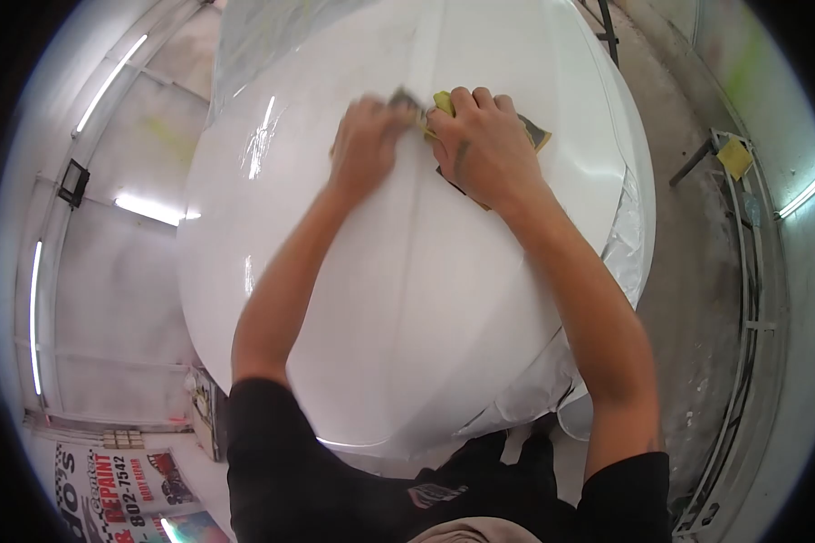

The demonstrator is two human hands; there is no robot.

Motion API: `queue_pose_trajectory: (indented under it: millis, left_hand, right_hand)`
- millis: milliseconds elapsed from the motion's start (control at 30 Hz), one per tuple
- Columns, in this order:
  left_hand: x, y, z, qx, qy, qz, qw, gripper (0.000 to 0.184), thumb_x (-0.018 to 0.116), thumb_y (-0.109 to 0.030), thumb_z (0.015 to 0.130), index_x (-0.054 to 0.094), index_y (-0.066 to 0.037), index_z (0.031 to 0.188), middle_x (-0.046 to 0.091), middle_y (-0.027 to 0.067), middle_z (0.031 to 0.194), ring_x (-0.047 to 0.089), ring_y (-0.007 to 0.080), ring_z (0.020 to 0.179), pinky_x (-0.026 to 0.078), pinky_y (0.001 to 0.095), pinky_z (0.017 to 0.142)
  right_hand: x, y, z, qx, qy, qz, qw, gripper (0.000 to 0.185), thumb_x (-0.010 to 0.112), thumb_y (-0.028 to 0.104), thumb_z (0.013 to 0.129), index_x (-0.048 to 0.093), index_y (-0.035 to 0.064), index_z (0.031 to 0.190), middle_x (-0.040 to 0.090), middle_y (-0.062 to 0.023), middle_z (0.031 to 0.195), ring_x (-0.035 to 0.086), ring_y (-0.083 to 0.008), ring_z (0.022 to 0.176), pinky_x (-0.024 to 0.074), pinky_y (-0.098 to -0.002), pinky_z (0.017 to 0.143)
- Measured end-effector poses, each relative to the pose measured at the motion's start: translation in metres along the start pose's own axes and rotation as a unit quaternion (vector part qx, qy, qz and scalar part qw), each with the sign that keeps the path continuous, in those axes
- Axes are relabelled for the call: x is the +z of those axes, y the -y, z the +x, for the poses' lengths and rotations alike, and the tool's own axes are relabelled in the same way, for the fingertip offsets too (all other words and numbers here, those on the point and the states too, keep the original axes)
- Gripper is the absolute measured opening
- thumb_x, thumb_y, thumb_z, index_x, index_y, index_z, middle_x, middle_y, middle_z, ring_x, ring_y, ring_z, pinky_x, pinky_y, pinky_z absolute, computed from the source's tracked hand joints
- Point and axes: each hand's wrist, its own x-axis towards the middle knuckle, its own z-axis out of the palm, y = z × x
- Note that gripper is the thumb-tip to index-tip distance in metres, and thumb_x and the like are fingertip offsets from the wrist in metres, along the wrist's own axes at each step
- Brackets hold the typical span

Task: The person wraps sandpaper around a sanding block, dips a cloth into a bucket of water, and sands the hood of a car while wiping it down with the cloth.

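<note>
A glossy white car hood (pixel 362 299) spreads out in front of me. My right hand (pixel 489 149) presses on it with curled fingers, gripping what looks like a dark sheet of sandpaper (pixel 536 136) with yellowish edges. A yellow-green piece (pixel 443 102) shows beside its thumb. Close by on the left, my left hand (pixel 368 145) is curled on the hood and smeared by motion. A small grey and yellow sandpaper piece (pixel 407 100) sticks out at its fingertips; the rest is hidden under the hand.
Clear plastic sheeting (pixel 620 231) covers the hood's right edge and hangs below it. A metal rack (pixel 752 271) with a yellow sheet (pixel 734 158) on it stands along the right wall. Tube lights line the walls, and a printed banner (pixel 122 489) is at lower left.
</note>
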Motion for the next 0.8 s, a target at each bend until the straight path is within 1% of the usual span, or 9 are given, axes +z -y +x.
queue_pose_trajectory:
  millis: [33,67,167,333,433,567,633,733,800]
  left_hand:
    - [0.019,0.021,0.035,-0.001,-0.012,0.009,1.0,0.021,0.069,-0.009,0.089,0.077,-0.009,0.109,0.064,0.0159,0.104,0.059,0.0373,0.101,0.05,0.0472,0.085]
    - [0.033,0.031,0.063,-0.025,-0.024,0.024,0.999,0.023,0.068,-0.014,0.093,0.075,-0.003,0.112,0.064,0.0153,0.103,0.06,0.0362,0.099,0.048,0.0453,0.087]
    - [0.04,0.035,0.073,-0.065,-0.031,0.065,0.995,0.022,0.067,-0.017,0.092,0.077,-0.007,0.109,0.065,0.018,0.105,0.061,0.0397,0.102,0.05,0.0489,0.087]
    - [-0.048,-0.042,-0.087,-0.058,-0.001,-0.009,0.998,0.019,0.068,-0.003,0.088,0.076,-0.006,0.105,0.065,0.0138,0.101,0.061,0.0353,0.1,0.049,0.0453,0.087]
    - [-0.045,-0.028,-0.076,-0.044,0.003,-0.011,0.999,0.02,0.067,-0.001,0.088,0.076,-0.006,0.105,0.065,0.0134,0.101,0.061,0.0348,0.101,0.049,0.0444,0.087]
    - [0.035,0.056,0.069,-0.076,-0.036,0.102,0.991,0.022,0.067,-0.012,0.093,0.073,-0.001,0.111,0.065,0.0186,0.105,0.062,0.0379,0.102,0.05,0.0481,0.09]
    - [0.051,0.061,0.103,-0.143,-0.033,0.142,0.979,0.024,0.066,-0.019,0.094,0.074,-0.002,0.11,0.065,0.018,0.104,0.061,0.0391,0.106,0.048,0.052,0.092]
    - [0.016,0.029,0.041,-0.079,-0.017,0.1,0.992,0.022,0.067,-0.012,0.093,0.075,-0.002,0.11,0.065,0.0178,0.104,0.062,0.0372,0.103,0.05,0.0486,0.089]
    - [-0.024,-0.001,-0.039,-0.05,-0.012,0.044,0.998,0.021,0.068,-0.006,0.091,0.075,-0.003,0.11,0.065,0.0166,0.102,0.062,0.0352,0.098,0.051,0.0447,0.086]
  right_hand:
    - [0.003,0.001,-0.001,-0.006,-0.02,0.008,1.0,0.013,0.071,0.018,0.086,0.073,0.0088,0.094,0.065,-0.0088,0.097,0.063,-0.0275,0.098,0.0473,-0.0405,0.082]
    - [0.004,0.003,-0.003,-0.009,-0.021,0.008,1.0,0.013,0.071,0.018,0.086,0.073,0.0088,0.094,0.065,-0.0088,0.097,0.063,-0.0275,0.098,0.0475,-0.0407,0.082]
    - [0.002,0.003,-0.005,-0.022,-0.029,0.009,0.999,0.012,0.07,0.018,0.086,0.073,0.0087,0.094,0.065,-0.0089,0.097,0.063,-0.0275,0.098,0.0479,-0.0413,0.082]
    - [0.003,0.004,-0.007,-0.029,-0.067,-0.013,0.997,0.011,0.07,0.017,0.086,0.072,0.0089,0.093,0.065,-0.009,0.096,0.062,-0.0271,0.097,0.0476,-0.042,0.08]
    - [-0.01,0.009,0.0,0.011,0.065,-0.031,0.997,0.025,0.073,0.018,0.089,0.073,0.0099,0.113,0.065,-0.0107,0.11,0.062,-0.0283,0.104,0.0494,-0.0424,0.09]
    - [-0.009,0.007,0.004,0.004,0.055,-0.023,0.998,0.026,0.074,0.018,0.087,0.073,0.0102,0.112,0.065,-0.01,0.109,0.062,-0.0282,0.102,0.0496,-0.0422,0.089]
    - [-0.008,0.004,0.0,-0.002,0.045,-0.02,0.999,0.026,0.075,0.019,0.087,0.073,0.0107,0.112,0.065,-0.0096,0.109,0.062,-0.028,0.102,0.0496,-0.0417,0.088]
    - [-0.001,-0.001,-0.005,-0.037,-0.021,0.001,0.999,0.017,0.071,0.023,0.089,0.074,0.0104,0.1,0.064,-0.0086,0.1,0.061,-0.0269,0.098,0.0471,-0.0417,0.083]
    - [0.001,0.004,-0.005,-0.034,-0.036,-0.006,0.999,0.016,0.071,0.023,0.089,0.074,0.0108,0.099,0.064,-0.0084,0.101,0.061,-0.027,0.098,0.0472,-0.0414,0.083]
